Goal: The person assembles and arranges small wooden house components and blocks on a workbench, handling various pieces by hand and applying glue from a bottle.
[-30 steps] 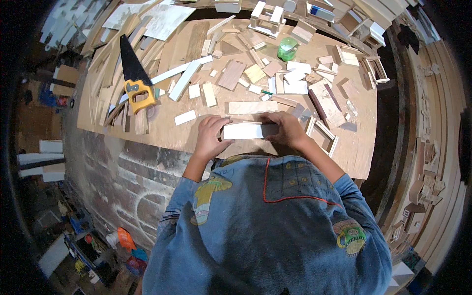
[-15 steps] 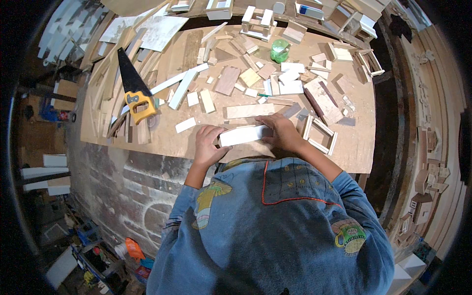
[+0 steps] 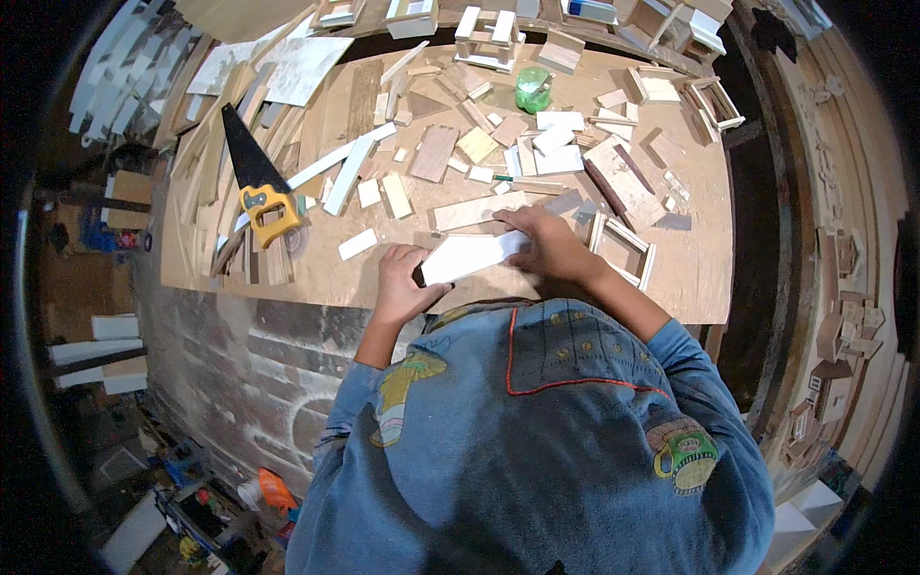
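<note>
Near the front edge of the wooden work board (image 3: pixel 326 284), a white flat-faced piece (image 3: pixel 470 257), perhaps a small wooden box, is held between both my hands. My left hand (image 3: pixel 401 285) closes on its left end, thumb at the near side. Around the right end my right hand (image 3: pixel 554 249) is wrapped, fingers over the far edge. Just beyond lies a pale wooden strip (image 3: pixel 477 211). A small white block (image 3: pixel 357 243) rests left of my hands, and an open wooden frame (image 3: pixel 621 251) sits beside my right wrist. The underside of the held piece is hidden.
A yellow-handled saw (image 3: pixel 272 218) lies at the left over long wood strips. Wood offcuts (image 3: pixel 434 153) cover the middle, with a green plastic container (image 3: pixel 533 88) among them. Small wooden assemblies (image 3: pixel 487 40) stand along the far edge, and a dark gap (image 3: pixel 744 220) runs beside the board's right.
The white piece has tilted in my hands, showing more of its broad white face with a slanted left end. Both hands keep their hold. The whole view has shifted slightly.
</note>
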`<action>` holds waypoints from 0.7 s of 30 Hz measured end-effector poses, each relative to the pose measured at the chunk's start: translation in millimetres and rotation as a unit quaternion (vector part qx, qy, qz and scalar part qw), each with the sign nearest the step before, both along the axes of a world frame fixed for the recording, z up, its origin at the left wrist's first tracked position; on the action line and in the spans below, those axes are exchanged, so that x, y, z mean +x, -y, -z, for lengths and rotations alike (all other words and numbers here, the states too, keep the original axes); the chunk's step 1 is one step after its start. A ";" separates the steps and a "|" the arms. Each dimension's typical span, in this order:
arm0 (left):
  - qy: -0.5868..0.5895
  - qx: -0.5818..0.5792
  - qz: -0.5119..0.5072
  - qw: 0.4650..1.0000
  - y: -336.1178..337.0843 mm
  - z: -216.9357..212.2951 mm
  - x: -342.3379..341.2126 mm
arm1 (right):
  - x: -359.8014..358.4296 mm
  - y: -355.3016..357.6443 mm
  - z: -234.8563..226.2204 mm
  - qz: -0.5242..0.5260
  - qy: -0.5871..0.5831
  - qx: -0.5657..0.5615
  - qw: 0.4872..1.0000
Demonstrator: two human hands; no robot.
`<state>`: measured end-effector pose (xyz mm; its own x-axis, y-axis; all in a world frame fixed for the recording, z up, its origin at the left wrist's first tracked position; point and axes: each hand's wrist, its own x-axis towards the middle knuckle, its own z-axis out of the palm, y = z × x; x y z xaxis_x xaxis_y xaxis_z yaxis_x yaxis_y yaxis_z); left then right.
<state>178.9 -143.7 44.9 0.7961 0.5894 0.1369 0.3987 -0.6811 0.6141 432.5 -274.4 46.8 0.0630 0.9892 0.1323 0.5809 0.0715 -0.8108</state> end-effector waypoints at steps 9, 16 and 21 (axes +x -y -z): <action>-0.005 -0.063 0.000 0.998 0.9 -11.9 -0.6 | 7.7 -3.0 5.9 -0.025 0.029 -0.035 0.999; -0.024 0.056 -0.020 0.998 1.5 -6.9 3.2 | 15.4 3.9 5.6 0.028 -0.075 0.038 0.996; -0.038 0.045 -0.023 0.998 -7.8 -1.1 2.0 | 36.8 8.5 4.9 0.154 -0.137 -0.005 0.979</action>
<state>180.9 -135.8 46.0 0.7782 0.6140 0.1319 0.4737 -0.7118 0.5185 469.3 -282.9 42.0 0.3893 0.9192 0.0590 0.3341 -0.0812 -0.9390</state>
